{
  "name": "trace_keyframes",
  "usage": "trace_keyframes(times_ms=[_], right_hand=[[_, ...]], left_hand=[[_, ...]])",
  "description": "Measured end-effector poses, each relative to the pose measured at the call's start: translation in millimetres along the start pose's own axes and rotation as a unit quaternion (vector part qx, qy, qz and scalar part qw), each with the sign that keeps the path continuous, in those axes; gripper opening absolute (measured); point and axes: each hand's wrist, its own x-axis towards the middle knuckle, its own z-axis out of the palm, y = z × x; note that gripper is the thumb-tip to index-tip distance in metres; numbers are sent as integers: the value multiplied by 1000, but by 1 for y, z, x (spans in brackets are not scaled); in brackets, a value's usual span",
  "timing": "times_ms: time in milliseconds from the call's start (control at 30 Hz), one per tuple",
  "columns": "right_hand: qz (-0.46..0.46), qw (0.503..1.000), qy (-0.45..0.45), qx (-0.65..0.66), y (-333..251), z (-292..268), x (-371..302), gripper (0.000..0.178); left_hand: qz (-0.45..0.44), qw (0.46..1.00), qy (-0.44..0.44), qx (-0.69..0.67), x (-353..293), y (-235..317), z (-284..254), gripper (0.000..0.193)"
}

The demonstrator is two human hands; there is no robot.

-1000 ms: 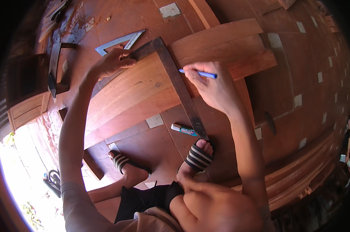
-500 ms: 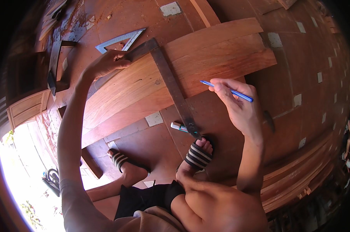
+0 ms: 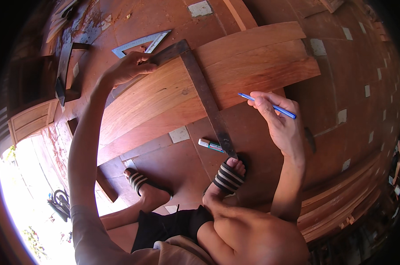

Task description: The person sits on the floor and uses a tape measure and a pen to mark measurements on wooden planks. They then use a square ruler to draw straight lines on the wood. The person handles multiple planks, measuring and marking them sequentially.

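Note:
My left hand [image 3: 131, 70] is closed on the short arm of a dark carpenter's square [image 3: 204, 95], at the far edge of the wooden boards [image 3: 257, 62]. The square's long blade lies across the boards and sticks out past their near edge, its end by my right foot. A blue pen [image 3: 284, 111] is pinched in my right hand [image 3: 284, 121], which hovers just off the boards' near edge, right of the blade. The pen's tip points left toward the blade without touching the wood.
Beyond the boards lies a silver triangle square [image 3: 140, 43] on the tiled floor. A white marker-like tube [image 3: 211, 145] sits near the blade's end. Long timber pieces [image 3: 341, 207] are stacked at the lower right, and a wooden frame piece [image 3: 65, 66] stands at the left.
The carpenter's square has slid slightly right along the boards with my left hand. My right hand keeps the pen in much the same place.

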Motion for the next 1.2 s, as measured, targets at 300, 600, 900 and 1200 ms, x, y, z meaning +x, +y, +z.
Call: trace_keyframes(times_ms=[300,600,900,1200], right_hand=[[23,1000,-11,10,4,-1,2,39],[8,1000,-11,-7,-1,-1,7,38],[-47,998,-46,3,1,28,39,38],[-111,985,-30,-127,-2,68,77,37]], left_hand=[[-18,999,24,15,2,1,3,55],[-18,1000,1,-4,4,-1,-1,55],[-10,999,-17,-27,5,-4,-2,49],[1,1000,-16,1,6,-6,-4,47]])
